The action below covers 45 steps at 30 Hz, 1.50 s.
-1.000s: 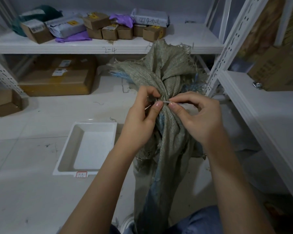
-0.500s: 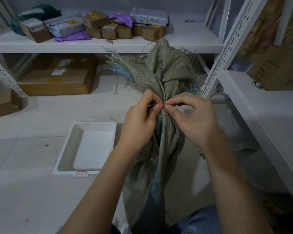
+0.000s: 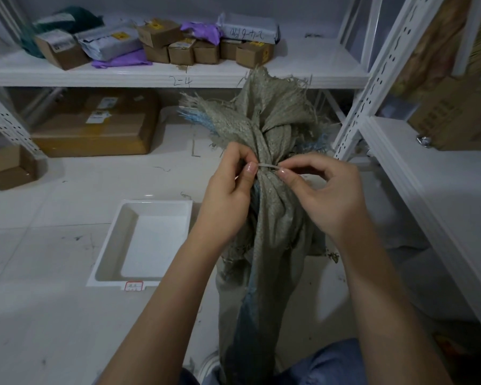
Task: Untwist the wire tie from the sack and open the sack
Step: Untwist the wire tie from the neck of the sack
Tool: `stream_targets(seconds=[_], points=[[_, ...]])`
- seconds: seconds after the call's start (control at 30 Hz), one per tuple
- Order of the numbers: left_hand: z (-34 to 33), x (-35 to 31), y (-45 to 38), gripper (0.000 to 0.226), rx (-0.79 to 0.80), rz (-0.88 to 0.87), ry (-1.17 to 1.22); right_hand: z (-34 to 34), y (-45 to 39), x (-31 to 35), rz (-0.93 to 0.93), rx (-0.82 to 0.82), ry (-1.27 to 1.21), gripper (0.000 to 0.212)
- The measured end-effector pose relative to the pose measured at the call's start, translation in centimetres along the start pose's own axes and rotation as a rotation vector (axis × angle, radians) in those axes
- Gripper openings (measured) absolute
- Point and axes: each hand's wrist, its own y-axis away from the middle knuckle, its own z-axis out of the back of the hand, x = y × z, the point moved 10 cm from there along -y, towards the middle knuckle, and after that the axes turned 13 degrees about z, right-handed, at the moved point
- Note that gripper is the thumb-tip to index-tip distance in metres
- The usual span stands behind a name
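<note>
A grey-green woven sack (image 3: 272, 218) with a blue stripe stands upright in front of me, its frayed top bunched into a neck. A thin pale wire tie (image 3: 267, 166) runs across that neck. My left hand (image 3: 228, 190) pinches the tie's left end between thumb and forefinger. My right hand (image 3: 328, 190) pinches the right end with its fingertips. A short stretch of the tie shows between the two hands; the part behind the neck is hidden.
A white plastic tray (image 3: 117, 240) lies on the floor to the left. White metal shelving (image 3: 178, 76) with small cardboard boxes and parcels stands behind, and a second shelf unit (image 3: 428, 168) is close on the right. A large flat carton (image 3: 95, 129) sits under the back shelf.
My fingertips met at the sack's neck half a second ago; now they have drawn apart with the tie stretched between them. The sack's top has shifted slightly.
</note>
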Motion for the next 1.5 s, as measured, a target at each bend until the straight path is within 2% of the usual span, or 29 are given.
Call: stream_targets(seconds=[0.13,0.23,0.37,0.43,0.6,0.83,1.13,1.4,1.5], points=[[0.0,0.0,0.0,0.027,-0.004,0.006,-0.01,-0.5,0.1,-0.9,-0.062,0.017,-0.05,0.031],[0.1,0.1,0.0,0.026,-0.026,0.014,-0.023,-1.5,0.6,-2.3,-0.195,0.071,-0.124,0.027],[-0.2,0.4,-0.1,0.027,-0.017,0.04,0.0,-3.0,1.8,-3.8,-0.349,0.191,-0.133,0.072],[-0.3,0.3,-0.1,0.027,-0.002,0.044,0.016,-3.5,2.1,-4.1,-0.368,0.213,-0.131,0.08],[-0.5,-0.2,0.0,0.025,0.044,0.039,0.027,-3.6,1.7,-3.9,-0.292,0.219,-0.067,0.066],[0.4,0.3,-0.5,0.029,-0.01,0.058,-0.003,-3.0,1.4,-4.0,-0.242,0.173,0.018,0.056],[1.7,0.5,-0.6,0.028,-0.077,0.07,0.056,-2.4,0.7,-2.2,-0.141,0.094,-0.102,0.022],[1.9,0.9,-0.7,0.027,-0.087,0.093,0.068,-2.6,0.4,-1.5,-0.066,0.128,-0.029,0.031],[1.8,0.8,-0.7,0.027,-0.081,0.099,0.071,-2.4,0.4,-1.5,-0.061,0.121,-0.003,0.028]])
